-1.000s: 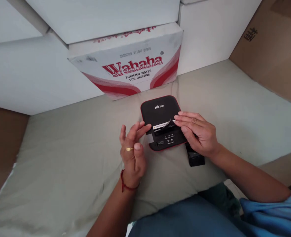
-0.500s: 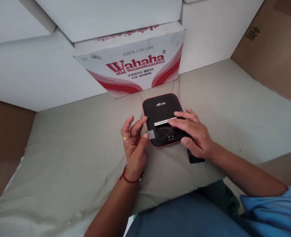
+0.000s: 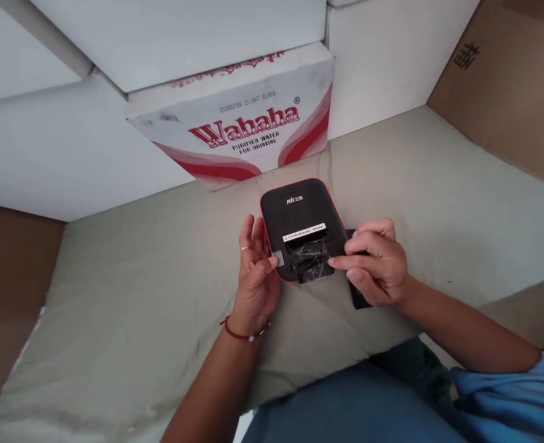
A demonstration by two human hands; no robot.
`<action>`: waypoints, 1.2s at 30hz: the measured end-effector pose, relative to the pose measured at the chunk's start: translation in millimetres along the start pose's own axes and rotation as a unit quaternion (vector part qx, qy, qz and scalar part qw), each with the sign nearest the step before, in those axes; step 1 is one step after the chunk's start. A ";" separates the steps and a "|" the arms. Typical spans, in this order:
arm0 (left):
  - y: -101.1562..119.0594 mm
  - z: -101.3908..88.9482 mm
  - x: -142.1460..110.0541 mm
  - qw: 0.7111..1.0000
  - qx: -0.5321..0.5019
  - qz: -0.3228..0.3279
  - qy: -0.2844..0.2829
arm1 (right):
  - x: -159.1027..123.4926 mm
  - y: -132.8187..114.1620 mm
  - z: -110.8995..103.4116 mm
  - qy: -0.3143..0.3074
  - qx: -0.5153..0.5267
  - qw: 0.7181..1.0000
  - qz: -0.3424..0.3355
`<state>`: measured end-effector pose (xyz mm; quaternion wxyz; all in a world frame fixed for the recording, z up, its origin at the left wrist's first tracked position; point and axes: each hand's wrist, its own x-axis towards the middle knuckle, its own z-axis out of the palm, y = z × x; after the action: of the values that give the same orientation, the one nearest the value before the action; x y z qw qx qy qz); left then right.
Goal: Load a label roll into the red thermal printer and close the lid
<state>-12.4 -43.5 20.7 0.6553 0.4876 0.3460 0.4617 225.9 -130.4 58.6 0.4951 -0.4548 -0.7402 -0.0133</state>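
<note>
A red-and-white Wahaha carton (image 3: 235, 126) stands at upper centre – plain white boxes (image 3: 373, 67) above and beside it – on grey-green cloth (image 3: 133, 277). Brown cardboard (image 3: 507, 98) fills the upper right.

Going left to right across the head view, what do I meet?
Brown panel → left hand → black device with red rim → right hand → brown carton with dark characters.

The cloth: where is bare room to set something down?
Bare cloth lies left of the left hand, by the white boxes, and between the right hand and brown box. The middle, around the black device, is crowded.
</note>
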 end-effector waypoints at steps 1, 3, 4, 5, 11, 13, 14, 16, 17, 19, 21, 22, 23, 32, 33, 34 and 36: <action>-0.8 0.4 -0.3 1.000 0.011 0.006 0.001 | -0.6 0.4 0.4 -0.003 0.004 1.000 0.001; -3.8 0.5 -0.7 1.000 0.023 0.016 -0.002 | -1.5 1.5 1.3 -0.007 0.009 1.000 0.000; -6.0 0.3 -0.8 1.000 0.022 0.018 -0.002 | -1.5 1.9 1.6 -0.008 0.009 1.000 -0.003; -8.6 0.1 -0.9 1.000 0.017 0.020 -0.001 | -0.8 2.1 1.6 -0.007 0.007 1.000 -0.007; -25.8 1.8 -1.4 0.999 -0.035 0.033 0.025 | 33.9 2.9 -11.5 -0.060 0.101 0.993 0.026; -29.3 2.8 -0.1 0.997 -0.050 0.027 0.043 | 58.0 5.0 -16.7 -0.116 0.119 0.980 0.108; -30.5 3.1 1.0 0.997 -0.058 0.023 0.055 | 71.3 6.4 -17.3 -0.159 0.098 0.972 0.145; -32.1 3.3 3.5 0.994 -0.077 0.017 0.075 | 97.4 9.1 -11.8 -0.265 0.001 0.948 0.175; -32.6 3.1 4.8 0.993 -0.086 0.015 0.080 | 109.2 9.7 -5.6 -0.319 -0.063 0.930 0.170; -33.5 2.6 6.8 0.992 -0.097 0.015 0.082 | 128.1 8.6 12.0 -0.398 -0.186 0.885 0.157; -34.5 1.9 8.0 0.991 -0.100 0.015 0.085 | 139.9 4.7 31.3 -0.447 -0.267 0.841 0.147; -35.0 1.7 8.3 0.991 -0.100 0.014 0.086 | 143.3 2.3 39.5 -0.467 -0.288 0.824 0.140; -35.5 1.5 8.5 0.991 -0.100 0.011 0.085 | 145.5 0.2 45.9 -0.484 -0.297 0.812 0.133; -36.1 6.0 10.4 0.988 -0.116 0.013 0.101 | 149.6 4.0 49.0 -0.544 -0.285 0.782 0.110; -35.9 6.8 10.8 0.987 -0.122 0.015 0.101 | 150.0 3.5 47.6 -0.539 -0.288 0.783 0.116; -35.5 7.7 11.2 0.986 -0.127 0.021 0.105 | 150.7 2.2 44.7 -0.531 -0.287 0.788 0.123; -34.4 9.8 11.1 0.984 -0.119 0.041 0.124 | 152.7 -1.6 31.2 -0.509 -0.263 0.809 0.128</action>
<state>9.3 -39.6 -9.5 0.6411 0.3594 0.3470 0.5826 187.6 -15.9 157.1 -0.0943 -0.6001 -0.7893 0.0897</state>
